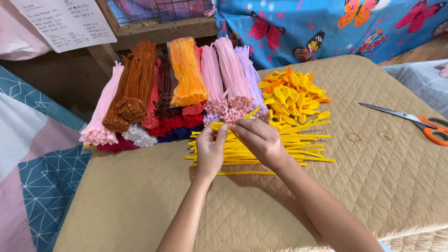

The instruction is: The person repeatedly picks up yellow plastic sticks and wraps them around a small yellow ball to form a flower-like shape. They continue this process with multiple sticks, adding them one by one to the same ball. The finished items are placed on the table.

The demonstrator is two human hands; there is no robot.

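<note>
My left hand (210, 149) and my right hand (259, 139) meet over a spread of straight yellow pipe cleaners (298, 147) on a tan quilted pad (373, 186). Together the fingertips pinch one yellow pipe cleaner (223, 126), bent into a small loop at its left end, with its free end sticking up to the right. Behind the spread lies a heap of finished yellow and orange petal loops (291, 95).
Bundles of pipe cleaners (182, 84) in pink, brown, orange, red, white and lilac lie at the pad's far left. Orange-handled scissors (415, 122) and two rubber bands (353, 137) sit at the right. Butterfly-print cloth (326, 28) hangs behind, and a handwritten sheet (65, 21) hangs far left.
</note>
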